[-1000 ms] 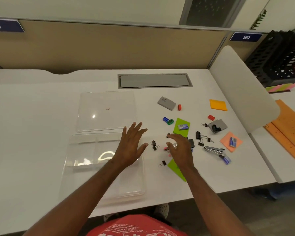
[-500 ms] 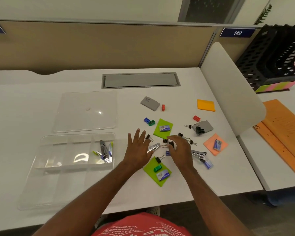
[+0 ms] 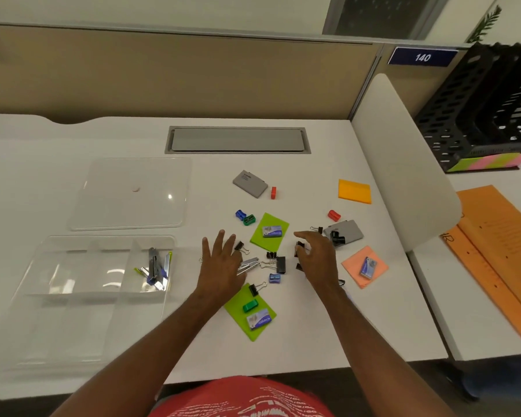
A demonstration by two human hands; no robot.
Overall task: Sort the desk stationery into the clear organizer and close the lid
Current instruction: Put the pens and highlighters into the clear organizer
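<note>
The clear organizer (image 3: 57, 323) lies at the left of the white desk, with several staple removers (image 3: 156, 267) in its upper right compartment. Its clear lid (image 3: 118, 206) lies flat behind it. My left hand (image 3: 220, 263) is flat with spread fingers, resting over a metal staple remover (image 3: 251, 263). My right hand (image 3: 316, 257) has curled fingers and pinches a black binder clip (image 3: 299, 247). More black binder clips (image 3: 278, 264) lie between the hands. Small sharpeners (image 3: 245, 217), staple boxes (image 3: 272, 231) and green sticky pads (image 3: 254, 328) are scattered around.
An orange sticky pad (image 3: 354, 191), a peach pad (image 3: 355, 266) and two grey cases (image 3: 250, 183) lie further back and right. A white divider (image 3: 403, 164) ends the desk at the right. Beyond it are black trays (image 3: 487, 115) and orange folders (image 3: 500, 251).
My left hand has moved right, from above the organizer to the pile of stationery. My right hand has shifted a little right with the clip. The view has swung right.
</note>
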